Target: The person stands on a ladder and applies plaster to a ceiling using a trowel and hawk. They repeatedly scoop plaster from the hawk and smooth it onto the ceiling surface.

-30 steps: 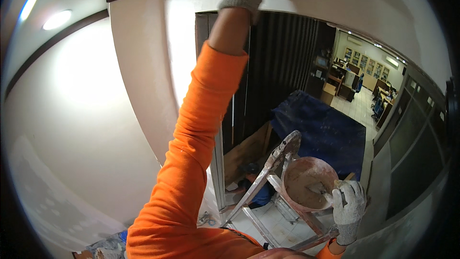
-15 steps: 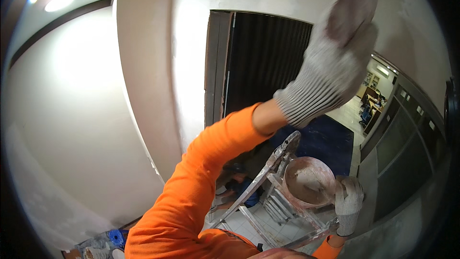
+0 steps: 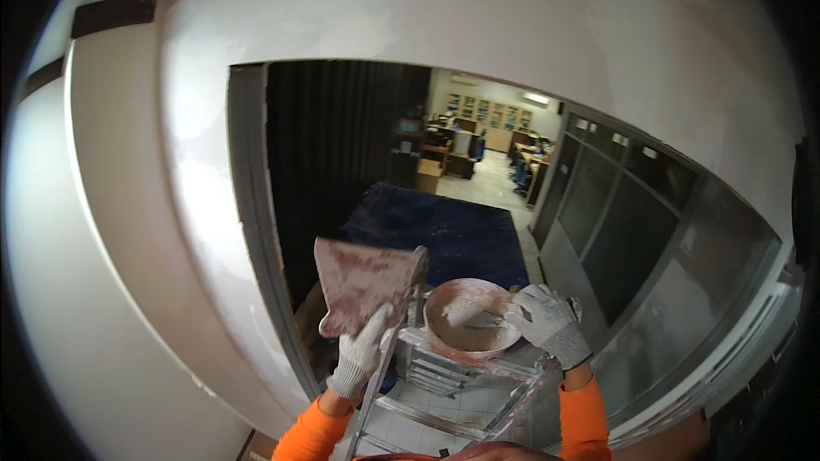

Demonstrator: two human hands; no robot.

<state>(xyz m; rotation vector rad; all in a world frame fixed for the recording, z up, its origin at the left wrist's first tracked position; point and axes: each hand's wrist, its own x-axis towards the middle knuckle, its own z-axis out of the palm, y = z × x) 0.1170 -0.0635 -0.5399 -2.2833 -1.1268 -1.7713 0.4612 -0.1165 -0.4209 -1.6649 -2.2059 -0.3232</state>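
The bowl point(image 3: 468, 288) of wet mix point(image 3: 465, 338) sits on the ladder point(image 3: 512, 369) near its top, so it could tip or slide if the flat spreader point(image 3: 363, 280) knocks it or the right hand point(image 3: 547, 320) pushes unevenly at its rim. The gloved left hand point(image 3: 360, 352) pinches the spreader's lower edge, thumb along the stained face and fingers hidden behind, to the left of the bowl; the right hand's fingers curl at the right rim, though whether they clasp it or a tool cannot be told.
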